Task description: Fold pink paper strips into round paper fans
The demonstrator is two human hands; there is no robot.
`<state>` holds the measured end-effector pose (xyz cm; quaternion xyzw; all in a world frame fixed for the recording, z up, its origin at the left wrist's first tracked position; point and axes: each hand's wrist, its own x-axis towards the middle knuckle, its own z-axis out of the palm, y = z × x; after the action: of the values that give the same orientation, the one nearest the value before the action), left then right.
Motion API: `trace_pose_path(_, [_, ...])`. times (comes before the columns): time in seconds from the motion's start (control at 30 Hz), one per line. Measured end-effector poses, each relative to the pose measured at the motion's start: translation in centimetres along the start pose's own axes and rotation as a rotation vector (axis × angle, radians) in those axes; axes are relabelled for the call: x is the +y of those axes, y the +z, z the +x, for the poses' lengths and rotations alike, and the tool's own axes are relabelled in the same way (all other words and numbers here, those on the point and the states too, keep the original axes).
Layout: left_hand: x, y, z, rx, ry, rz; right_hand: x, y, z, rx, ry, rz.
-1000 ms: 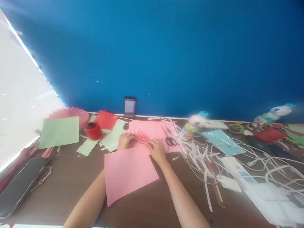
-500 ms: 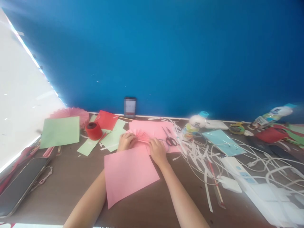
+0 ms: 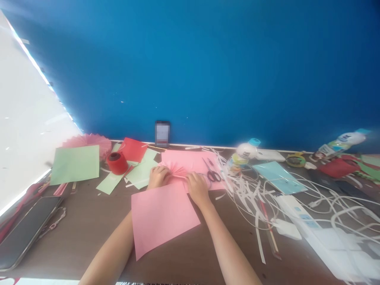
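Observation:
Between my hands is a pink pleated paper [image 3: 177, 170], its folds fanned out at the far side. My left hand [image 3: 158, 176] is closed on its left end, and my right hand [image 3: 196, 187] pinches its right end. A flat pink sheet [image 3: 164, 219] lies nearer to me, over part of my left forearm. Beneath the pleats and behind them rests another pink sheet [image 3: 192, 157]. Black-handled scissors [image 3: 213, 175] lie on that sheet, just right of my right hand. My fingertips are partly hidden by the folds.
Left are a red thread spool [image 3: 116, 163], green sheets [image 3: 75, 165], a pink paper fan [image 3: 89, 143] and a phone [image 3: 28, 233]. To the right spread white paper strips [image 3: 247, 196], a bottle [image 3: 245, 154], cables and a power strip [image 3: 305, 221]. A blue wall [image 3: 208, 71] rises behind.
Both hands keep their grip on the pleated paper with hardly any movement. The near pink sheet has shifted very slightly to the right.

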<state>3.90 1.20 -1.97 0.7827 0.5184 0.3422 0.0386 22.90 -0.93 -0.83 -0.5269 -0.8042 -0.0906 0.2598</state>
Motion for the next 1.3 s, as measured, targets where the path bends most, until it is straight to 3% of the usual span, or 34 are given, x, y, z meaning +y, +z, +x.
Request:
trace_pose_path(0.4, [-0.4, 0.9, -0.1, 0.086, 0.047, -0.179, 0.0, -0.1, -0.2, 0.059, 0.089, -0.11])
trace_pose_path(0.73, [1.5, -0.5, -0.5, 0.018, 0.122, -0.354, -0.4, 0.3, -0.4, 0.084, 0.181, -0.097])
trace_pose_path(1.03, [1.2, -0.8, -0.8, -0.073, 0.204, -0.327, -1.0, 0.5, -0.6, 0.042, 0.242, 0.063])
trace_pose_path(1.17, [0.4, 0.1, -0.6, 0.082, 0.227, -0.196, -1.1, 0.2, -0.7, 0.068, 0.248, 0.102])
trace_pose_path(1.3, [-0.3, 0.5, -0.5, 0.273, 0.11, -0.019, -1.7, -0.1, -0.7, 0.078, 0.253, 0.146])
